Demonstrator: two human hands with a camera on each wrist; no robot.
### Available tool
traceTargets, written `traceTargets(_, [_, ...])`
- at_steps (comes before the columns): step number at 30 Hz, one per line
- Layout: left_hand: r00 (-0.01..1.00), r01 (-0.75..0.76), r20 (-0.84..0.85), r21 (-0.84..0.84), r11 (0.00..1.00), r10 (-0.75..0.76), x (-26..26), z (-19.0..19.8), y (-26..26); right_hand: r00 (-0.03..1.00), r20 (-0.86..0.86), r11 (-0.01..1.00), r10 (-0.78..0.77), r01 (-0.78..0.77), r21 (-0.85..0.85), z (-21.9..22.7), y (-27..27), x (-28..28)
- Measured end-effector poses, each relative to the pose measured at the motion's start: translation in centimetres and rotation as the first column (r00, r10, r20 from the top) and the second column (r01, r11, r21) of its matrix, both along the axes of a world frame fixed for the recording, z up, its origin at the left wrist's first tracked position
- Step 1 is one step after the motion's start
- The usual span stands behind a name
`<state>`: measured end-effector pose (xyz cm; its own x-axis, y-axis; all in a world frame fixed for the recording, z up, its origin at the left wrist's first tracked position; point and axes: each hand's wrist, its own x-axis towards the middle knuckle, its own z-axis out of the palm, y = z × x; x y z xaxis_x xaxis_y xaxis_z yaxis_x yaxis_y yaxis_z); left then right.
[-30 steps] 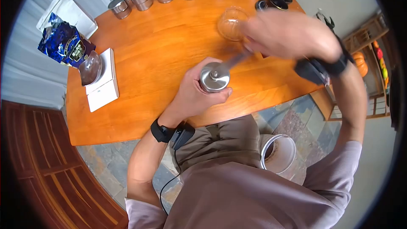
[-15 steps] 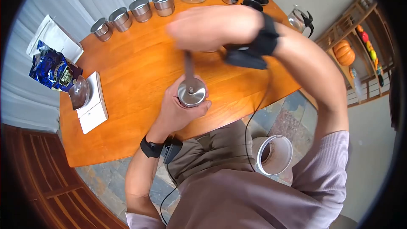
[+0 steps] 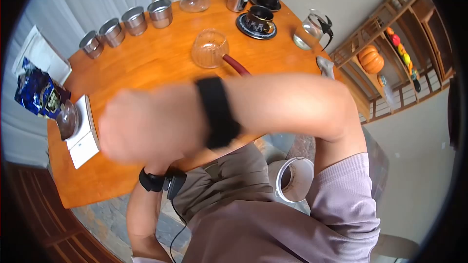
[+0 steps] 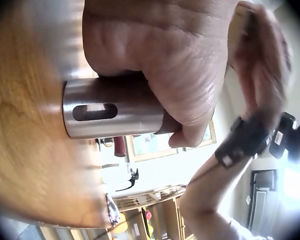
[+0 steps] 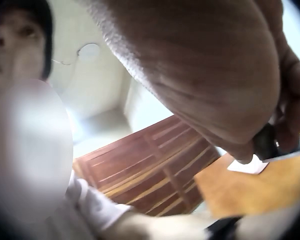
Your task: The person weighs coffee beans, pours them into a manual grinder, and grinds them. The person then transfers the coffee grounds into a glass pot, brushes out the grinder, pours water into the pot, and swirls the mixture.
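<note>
The left grip is wrapped around a metal cylinder with a slot in its side, fingers and thumb curled round the upper part. The cylinder's base is at the wooden surface, below the left grip; whether it touches cannot be told. In the head view the right grip is blurred and covers both the left grip and the cylinder. The right wrist view shows the right grip closed on a dark knob, with a strip of metal just beside the fingers.

Left of the right grip, in the head view, lie a white slab, a clear bowl at its edge, a blue bag and, behind that, a white bag. Beyond the grips, to the left, four metal cups form a row. A ribbed glass pot with a red handle sits beyond the right grip, nearer than a carafe with a black top, a metal jug and two black cups on saucers. Well to the right of these is a glass pitcher with a black handle. A white bucket stands below the surface, to the right of the grips.
</note>
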<state>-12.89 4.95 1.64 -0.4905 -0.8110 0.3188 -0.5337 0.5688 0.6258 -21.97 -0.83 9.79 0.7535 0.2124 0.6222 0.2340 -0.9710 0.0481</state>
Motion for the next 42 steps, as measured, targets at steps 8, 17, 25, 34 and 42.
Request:
traceTargets(8, [0.712, 0.241, -0.685, 0.444, 0.863, 0.153, 0.4, -3.2, -1.5, 0.376, -0.779, 0.571, -0.502, 0.820, 0.028, 3.9, -4.5, -10.1])
traceTargets(17, [0.751, 0.227, -0.659, 0.326, 0.918, 0.048, 0.1, -3.5, -1.7, 0.633, -0.765, 0.714, -0.122, 0.591, 0.375, 3.4, 8.8, -8.2])
traceTargets(25, [0.732, 0.138, -0.667, 0.350, 0.926, 0.143, 0.2, -3.9, -1.1, 0.380, -0.823, 0.619, -0.423, 0.784, 0.044, 4.0, -4.4, -3.3])
traceTargets(34, [0.757, 0.244, -0.653, 0.299, 0.922, 0.011, 0.3, -3.4, -1.7, 0.309, -0.880, 0.641, 0.359, 0.603, 0.474, 4.0, 4.5, -8.5])
traceTargets(42, [0.736, 0.229, -0.665, 0.420, 0.878, 0.126, 0.5, -2.8, -1.4, 0.283, -0.929, 0.322, -0.239, 0.926, 0.199, 7.6, -2.2, -5.8])
